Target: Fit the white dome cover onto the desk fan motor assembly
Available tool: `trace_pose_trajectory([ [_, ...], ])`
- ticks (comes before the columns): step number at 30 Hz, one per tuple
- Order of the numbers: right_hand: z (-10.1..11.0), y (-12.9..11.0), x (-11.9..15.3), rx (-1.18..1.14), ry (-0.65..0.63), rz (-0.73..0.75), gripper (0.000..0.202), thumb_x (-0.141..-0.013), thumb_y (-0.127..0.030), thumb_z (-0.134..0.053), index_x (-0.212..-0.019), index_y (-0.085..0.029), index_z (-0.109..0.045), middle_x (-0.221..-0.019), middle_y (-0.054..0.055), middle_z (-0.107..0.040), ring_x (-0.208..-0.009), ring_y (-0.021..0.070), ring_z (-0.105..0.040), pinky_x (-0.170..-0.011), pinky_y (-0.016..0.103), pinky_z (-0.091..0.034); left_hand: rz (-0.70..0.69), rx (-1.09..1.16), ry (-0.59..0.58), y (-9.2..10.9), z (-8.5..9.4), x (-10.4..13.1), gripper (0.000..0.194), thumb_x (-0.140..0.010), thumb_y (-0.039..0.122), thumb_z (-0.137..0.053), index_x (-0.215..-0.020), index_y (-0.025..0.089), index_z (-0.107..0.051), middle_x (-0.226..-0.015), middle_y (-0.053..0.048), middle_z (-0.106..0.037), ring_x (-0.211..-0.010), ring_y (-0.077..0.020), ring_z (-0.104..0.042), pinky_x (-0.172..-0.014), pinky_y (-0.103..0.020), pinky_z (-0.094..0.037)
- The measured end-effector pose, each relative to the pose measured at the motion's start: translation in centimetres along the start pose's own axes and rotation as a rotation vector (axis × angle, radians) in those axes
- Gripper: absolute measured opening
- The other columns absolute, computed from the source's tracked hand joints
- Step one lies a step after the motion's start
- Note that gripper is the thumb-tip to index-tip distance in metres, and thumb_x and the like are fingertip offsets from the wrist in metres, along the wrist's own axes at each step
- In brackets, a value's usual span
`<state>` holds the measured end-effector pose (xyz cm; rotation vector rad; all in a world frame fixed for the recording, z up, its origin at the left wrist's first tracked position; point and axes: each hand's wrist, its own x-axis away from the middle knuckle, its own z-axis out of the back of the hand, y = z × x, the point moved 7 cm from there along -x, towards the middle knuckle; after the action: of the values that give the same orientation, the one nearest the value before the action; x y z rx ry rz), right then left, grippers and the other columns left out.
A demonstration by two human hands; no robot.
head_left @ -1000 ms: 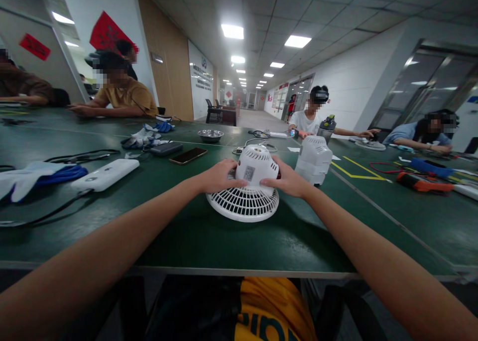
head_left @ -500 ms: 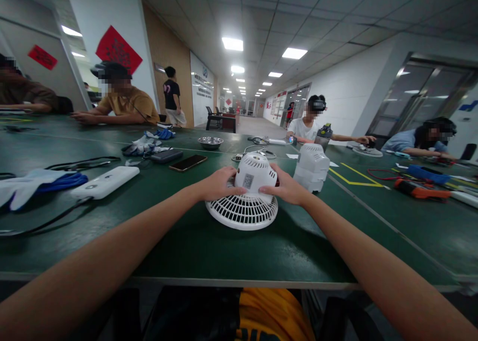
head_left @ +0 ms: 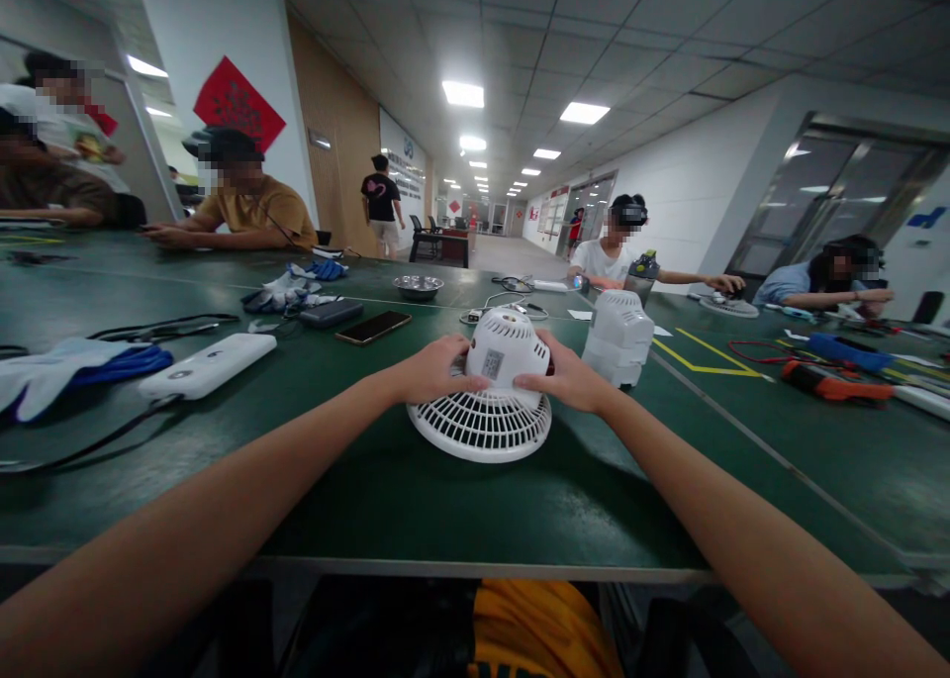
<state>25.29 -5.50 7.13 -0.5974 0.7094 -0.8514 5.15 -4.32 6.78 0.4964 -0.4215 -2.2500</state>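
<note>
A white fan head (head_left: 508,356) with a slotted housing and a small label rests on its round grille (head_left: 482,429) on the green table. From the left, my left hand (head_left: 440,369) grips the housing, thumb across its front low edge. My right hand (head_left: 567,371) holds the opposite side the same way, thumb beside the label. The fingertips of both hands are hidden behind the housing. Just right of my right hand stands a white plastic part (head_left: 617,338).
On the green table (head_left: 460,520) lie a phone (head_left: 373,327), a metal bowl (head_left: 418,286), a white power bank (head_left: 209,366), gloves (head_left: 81,366) and an orange-black meter (head_left: 837,382). Behind the fan is a cable (head_left: 520,309). Several people sit around the table.
Both my hands and the fan have hardly moved. In the background, a walking person has moved right, and another person has appeared at the far left.
</note>
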Motion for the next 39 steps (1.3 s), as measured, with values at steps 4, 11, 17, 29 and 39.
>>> trace_pose_trajectory([
  [4,-0.02,0.10,-0.05,-0.001,0.003,0.008,0.075,-0.077,-0.048,-0.081,-0.138,-0.026,-0.044,-0.136,0.011,-0.062,-0.125,0.0353,-0.061,-0.109,0.064,-0.045,-0.001,0.006,0.002,-0.03,-0.05,0.00,0.077,-0.081,0.073,-0.058,-0.131,0.014,-0.057,-0.132,-0.018,-0.060,-0.114,-0.0313,-0.060,-0.092,-0.042,-0.049],
  [11,-0.12,0.25,-0.03,-0.003,-0.002,0.002,0.077,-0.077,-0.047,-0.080,-0.141,-0.027,-0.042,-0.139,0.011,-0.060,-0.129,0.0363,-0.058,-0.110,0.064,-0.045,0.001,0.010,0.002,-0.34,-0.18,-0.10,0.076,-0.081,0.071,-0.058,-0.133,0.016,-0.056,-0.133,-0.017,-0.060,-0.118,-0.0321,-0.059,-0.094,-0.044,-0.049],
  [17,-0.09,0.18,-0.02,0.011,-0.002,-0.001,0.075,-0.078,-0.048,-0.080,-0.139,-0.026,-0.043,-0.138,0.011,-0.061,-0.128,0.0363,-0.059,-0.111,0.065,-0.044,-0.012,0.013,0.009,-0.35,-0.17,-0.11,0.076,-0.081,0.072,-0.058,-0.131,0.015,-0.056,-0.133,-0.018,-0.060,-0.116,-0.0315,-0.060,-0.094,-0.043,-0.049],
  [29,-0.08,0.10,0.01,0.003,-0.002,-0.002,0.078,-0.077,-0.049,-0.081,-0.142,-0.028,-0.042,-0.142,0.011,-0.059,-0.131,0.0370,-0.057,-0.110,0.065,-0.046,-0.004,0.006,0.007,-0.37,-0.19,-0.18,0.078,-0.081,0.072,-0.058,-0.132,0.015,-0.056,-0.132,-0.018,-0.059,-0.117,-0.0320,-0.058,-0.095,-0.044,-0.048],
  [39,-0.04,-0.10,0.07,0.033,-0.003,-0.004,0.079,-0.077,-0.050,-0.080,-0.142,-0.027,-0.042,-0.141,0.011,-0.059,-0.132,0.0376,-0.056,-0.111,0.066,-0.044,-0.008,0.013,0.003,-0.31,-0.16,-0.16,0.075,-0.080,0.072,-0.059,-0.131,0.016,-0.057,-0.132,-0.017,-0.060,-0.116,-0.0316,-0.059,-0.094,-0.043,-0.049],
])
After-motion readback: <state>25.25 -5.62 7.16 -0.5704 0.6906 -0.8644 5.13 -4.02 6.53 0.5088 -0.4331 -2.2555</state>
